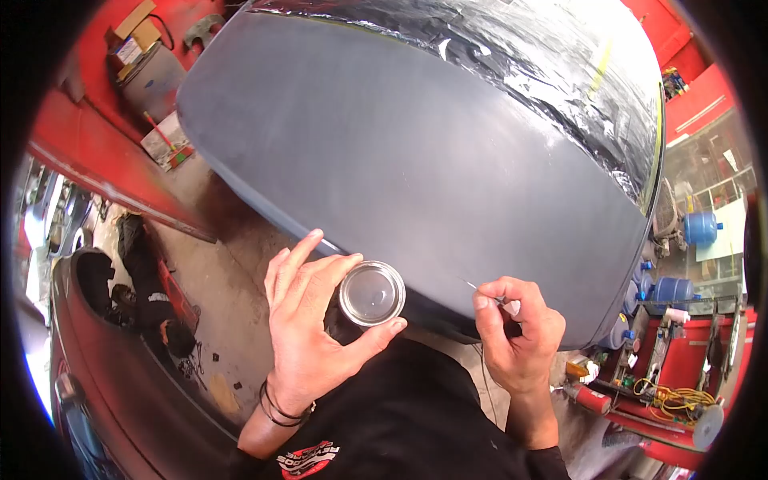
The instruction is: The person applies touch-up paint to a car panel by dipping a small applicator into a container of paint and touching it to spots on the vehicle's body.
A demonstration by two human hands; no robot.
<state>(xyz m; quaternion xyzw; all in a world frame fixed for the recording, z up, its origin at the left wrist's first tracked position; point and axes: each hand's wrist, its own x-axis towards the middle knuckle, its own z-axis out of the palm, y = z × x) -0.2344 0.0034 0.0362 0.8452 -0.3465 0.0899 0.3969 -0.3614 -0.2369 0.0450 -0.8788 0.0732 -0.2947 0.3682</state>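
A small round metal can [372,294] with a shiny rim is gripped at its edge between the thumb and index finger of my left hand [308,328]; the other fingers stretch away from it. Its round face looks grey and glossy. To the right, my right hand [520,324] pinches a thin, pointed, needle-like tool [470,284], its fine tip pointing left over the edge of the panel. Most of that tool is hidden by my fingers. Beyond both hands spreads a large matte dark grey car panel [400,152].
Shiny plastic film [552,64] covers the car past the panel. At left stands a dark car part [136,344] near a red post [104,184]. Blue water jugs [672,290] and a red bench with a yellow cord [672,396] are at right.
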